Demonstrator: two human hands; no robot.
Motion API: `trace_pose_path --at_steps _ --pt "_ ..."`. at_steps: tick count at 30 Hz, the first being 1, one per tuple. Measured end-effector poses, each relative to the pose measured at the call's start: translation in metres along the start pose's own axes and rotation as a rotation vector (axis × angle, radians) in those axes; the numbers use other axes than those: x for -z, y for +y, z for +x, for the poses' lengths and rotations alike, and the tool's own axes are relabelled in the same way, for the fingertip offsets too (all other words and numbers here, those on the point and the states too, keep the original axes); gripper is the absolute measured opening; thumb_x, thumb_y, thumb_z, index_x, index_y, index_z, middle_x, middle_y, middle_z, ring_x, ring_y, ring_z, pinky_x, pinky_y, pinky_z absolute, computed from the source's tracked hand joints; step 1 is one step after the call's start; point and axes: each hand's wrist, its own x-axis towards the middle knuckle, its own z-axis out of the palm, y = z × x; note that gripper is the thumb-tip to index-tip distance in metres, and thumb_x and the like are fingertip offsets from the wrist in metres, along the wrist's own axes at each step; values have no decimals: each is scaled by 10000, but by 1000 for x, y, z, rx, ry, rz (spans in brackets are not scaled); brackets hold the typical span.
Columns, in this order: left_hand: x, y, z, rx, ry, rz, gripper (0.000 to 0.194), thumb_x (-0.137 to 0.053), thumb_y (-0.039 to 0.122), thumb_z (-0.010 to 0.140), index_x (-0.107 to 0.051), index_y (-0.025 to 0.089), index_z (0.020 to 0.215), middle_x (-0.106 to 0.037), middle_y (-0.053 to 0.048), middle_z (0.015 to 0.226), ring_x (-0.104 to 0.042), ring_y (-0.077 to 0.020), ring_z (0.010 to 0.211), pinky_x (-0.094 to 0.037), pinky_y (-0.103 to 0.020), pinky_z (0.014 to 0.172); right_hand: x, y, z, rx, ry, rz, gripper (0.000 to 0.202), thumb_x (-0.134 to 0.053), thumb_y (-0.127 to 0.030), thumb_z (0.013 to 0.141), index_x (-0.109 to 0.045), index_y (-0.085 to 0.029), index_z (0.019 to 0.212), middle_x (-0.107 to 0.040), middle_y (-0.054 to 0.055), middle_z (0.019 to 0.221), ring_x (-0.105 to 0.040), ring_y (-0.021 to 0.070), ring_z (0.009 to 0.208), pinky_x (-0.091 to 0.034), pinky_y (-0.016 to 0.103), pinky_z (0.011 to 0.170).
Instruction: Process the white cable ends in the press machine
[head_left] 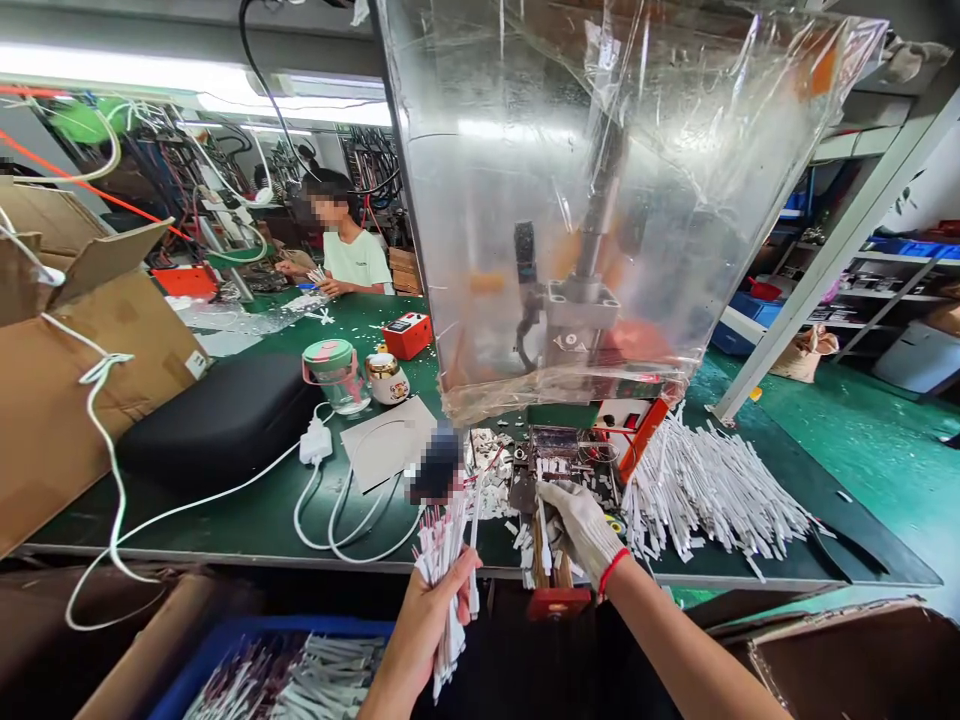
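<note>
My left hand (pixel 442 600), bare, is closed around a bundle of white wire leads (pixel 444 550) with thin reddish wires at their upper ends. My right hand (pixel 581 520) wears a white knitted glove with a red cuff. Its fingers are closed at the front of a small metal press fixture (pixel 555 450), pinching a white lead that lies lengthwise there. Small white pieces (pixel 491 465) litter the bench around the fixture. Above it hangs a machine head (pixel 581 310), seen through a plastic-wrapped clear shield (pixel 480 200).
A large heap of white leads (pixel 697 485) lies right of the fixture. On the left are a cardboard box (pixel 97 400), black case (pixel 217 420), jar (pixel 337 380), cup (pixel 388 380) and white cables. Below sits a blue bin (pixel 217 640) of leads. A co-worker (pixel 352 255) sits across.
</note>
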Motion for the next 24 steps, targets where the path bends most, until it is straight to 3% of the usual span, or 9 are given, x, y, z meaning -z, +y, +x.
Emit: trace_pose_path --at_steps 5,9,13,15,18,21,24 --pt "2 1 0 -51 -95 72 496 -783 618 715 -656 141 668 -628 -5 616 -457 -57 425 -327 -191 438 -4 2 4 -26 35 47 333 -746 -413 709 -478 -217 719 -489 -72 478 -393 69 310 -300 195 300" --pt "5 -1 -1 -66 -142 131 465 -742 609 765 -669 150 745 -673 -22 655 -475 -69 438 -352 -202 461 -3 -1 0 -40 67 5 385 -749 -450 714 -435 -229 744 -476 -85 497 -405 73 325 -304 191 314" --pt "2 0 -2 -103 -158 220 454 -733 604 768 -688 152 797 -682 -28 649 -474 -84 448 -366 -221 482 -1 -15 -21 168 69 -238 420 -696 -561 779 -453 -221 741 -500 -59 527 -412 78 360 -301 208 344" --pt "-2 2 -3 -115 -174 285 463 -736 610 753 -700 150 783 -680 -34 633 -468 -93 446 -372 -236 485 -2 -24 -35 291 6 -358 393 -694 -556 791 -538 -195 779 -553 -32 606 -446 78 425 -343 211 398" --pt "-8 5 -5 -109 -222 380 467 -745 613 732 -727 150 786 -690 -48 632 -476 -115 456 -384 -254 484 -7 -32 -53 325 -116 -428 344 -708 -505 784 -607 -176 802 -559 -26 648 -458 77 482 -360 209 455" --pt "-9 6 -7 -122 -312 464 474 -707 625 771 -728 155 719 -680 -55 617 -494 -134 482 -405 -269 508 -9 -32 -62 294 -108 -386 365 -678 -503 792 -539 -185 680 -493 -40 521 -431 80 439 -317 210 436" --pt "-4 5 -7 -100 -382 476 502 -688 669 769 -736 170 750 -651 -36 589 -489 -149 484 -408 -279 511 2 -36 -63 244 -38 -207 411 -699 -533 743 -485 -198 637 -465 -48 478 -399 75 397 -291 210 403"
